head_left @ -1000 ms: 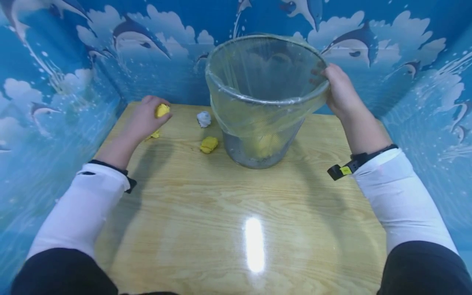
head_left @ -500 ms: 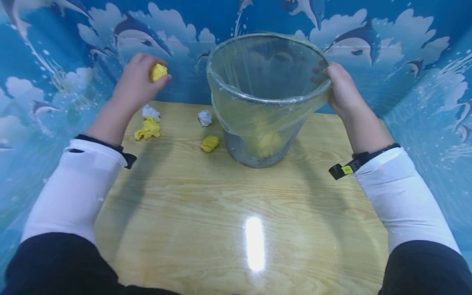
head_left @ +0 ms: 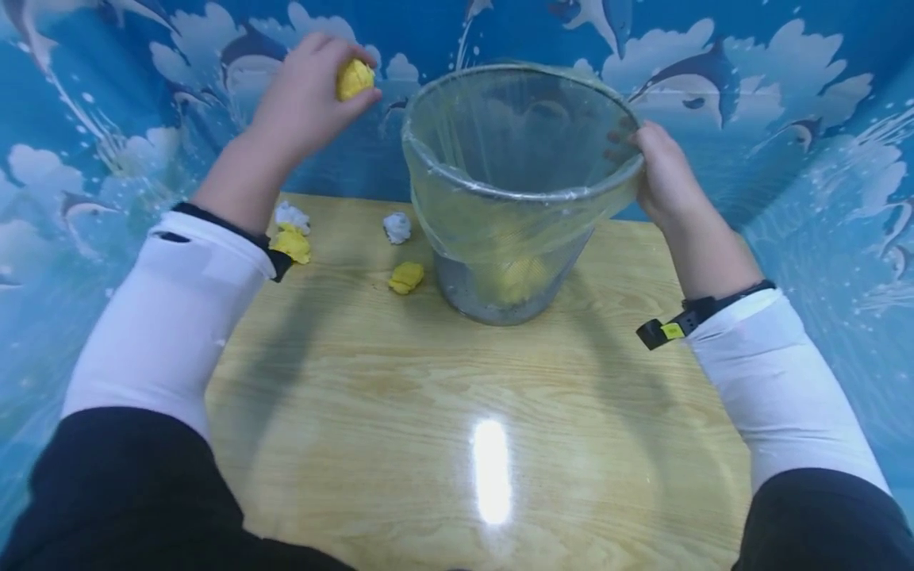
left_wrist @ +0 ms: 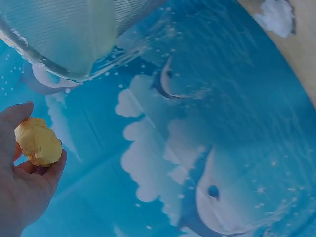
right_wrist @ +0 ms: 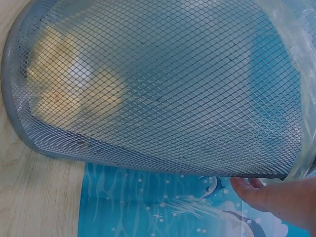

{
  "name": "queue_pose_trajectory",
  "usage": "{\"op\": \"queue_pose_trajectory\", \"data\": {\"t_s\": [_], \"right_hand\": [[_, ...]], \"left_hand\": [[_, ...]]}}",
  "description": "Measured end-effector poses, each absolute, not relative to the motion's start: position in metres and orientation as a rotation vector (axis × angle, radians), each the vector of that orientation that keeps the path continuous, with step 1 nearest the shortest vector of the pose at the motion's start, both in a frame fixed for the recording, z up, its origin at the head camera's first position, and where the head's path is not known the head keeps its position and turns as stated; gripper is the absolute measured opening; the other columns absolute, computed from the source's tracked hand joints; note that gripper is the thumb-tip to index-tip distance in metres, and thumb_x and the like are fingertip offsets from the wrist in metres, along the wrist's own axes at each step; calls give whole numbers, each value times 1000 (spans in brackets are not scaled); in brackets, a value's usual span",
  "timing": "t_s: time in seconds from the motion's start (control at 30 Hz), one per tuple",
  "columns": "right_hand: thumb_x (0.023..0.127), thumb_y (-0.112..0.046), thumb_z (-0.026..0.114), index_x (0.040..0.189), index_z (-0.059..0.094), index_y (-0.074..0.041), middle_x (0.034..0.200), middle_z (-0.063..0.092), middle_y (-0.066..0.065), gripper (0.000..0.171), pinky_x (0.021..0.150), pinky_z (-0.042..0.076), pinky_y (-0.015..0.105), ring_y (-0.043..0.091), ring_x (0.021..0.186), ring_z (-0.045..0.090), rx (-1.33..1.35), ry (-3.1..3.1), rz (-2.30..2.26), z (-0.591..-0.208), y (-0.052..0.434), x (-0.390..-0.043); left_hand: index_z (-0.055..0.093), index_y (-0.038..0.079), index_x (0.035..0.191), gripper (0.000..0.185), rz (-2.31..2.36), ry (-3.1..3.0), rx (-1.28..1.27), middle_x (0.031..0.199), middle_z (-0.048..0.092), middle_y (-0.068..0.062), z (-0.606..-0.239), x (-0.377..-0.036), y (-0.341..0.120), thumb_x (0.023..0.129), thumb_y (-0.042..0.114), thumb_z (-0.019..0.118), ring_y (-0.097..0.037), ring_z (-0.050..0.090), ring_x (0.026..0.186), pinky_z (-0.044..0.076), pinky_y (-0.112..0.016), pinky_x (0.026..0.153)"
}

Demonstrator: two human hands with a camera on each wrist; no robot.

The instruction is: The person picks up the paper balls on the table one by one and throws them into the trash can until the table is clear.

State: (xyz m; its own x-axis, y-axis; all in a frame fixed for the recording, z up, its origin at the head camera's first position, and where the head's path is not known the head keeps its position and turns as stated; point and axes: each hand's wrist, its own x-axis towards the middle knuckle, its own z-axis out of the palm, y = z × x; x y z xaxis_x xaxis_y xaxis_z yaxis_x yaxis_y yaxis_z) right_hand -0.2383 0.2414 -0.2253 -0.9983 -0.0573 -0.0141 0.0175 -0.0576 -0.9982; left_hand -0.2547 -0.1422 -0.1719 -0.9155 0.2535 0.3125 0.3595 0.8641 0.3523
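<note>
Left hand (head_left: 303, 99) pinches a yellow paper wad (head_left: 355, 78) — right hand (head_left: 664, 176) grips the bin rim (head_left: 521, 194).

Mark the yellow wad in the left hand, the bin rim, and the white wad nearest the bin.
yellow wad (head_left: 355, 78), head view, its middle
bin rim (head_left: 500, 190), head view, near edge
white wad (head_left: 397, 228), head view, its middle

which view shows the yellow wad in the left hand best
The left wrist view: the yellow paper wad fills the near frame, pinched by the left hand. The head view shows it small and partly hidden by fingers; the right wrist view misses it.
</note>
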Motion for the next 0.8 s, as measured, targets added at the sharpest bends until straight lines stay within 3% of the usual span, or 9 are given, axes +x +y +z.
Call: {"op": "queue_pose_trajectory", "data": {"t_s": [0.17, 0.43, 0.8], "right_hand": [[98, -18, 33, 148, 23, -10, 137, 30, -2, 51, 113, 28, 33, 15, 119, 40, -19, 2143, -2216, -227, 242, -239], [99, -18, 33, 145, 25, -9, 134, 30, -1, 48, 111, 30, 32, 15, 116, 40, -38, 2140, -2236, -229, 240, -239], [98, -19, 32, 138, 30, -9, 134, 31, 0, 41, 107, 34, 33, 16, 116, 43, -65, 2176, -2239, -229, 239, -238]], "left_hand": [[44, 11, 144, 49, -559, -2771, -552, 148, 37, -9, -162, -259, -121, 101, 36, 45, -26, 39, 133, 42, -36, 107], [44, 8, 143, 48, -399, -2792, -751, 142, 41, -16, -157, -263, -88, 101, 33, 47, -29, 44, 125, 44, -39, 102], [43, 12, 144, 49, -281, -2863, -928, 142, 43, -12, -148, -266, -50, 101, 37, 45, -25, 46, 119, 47, -35, 96]]}}
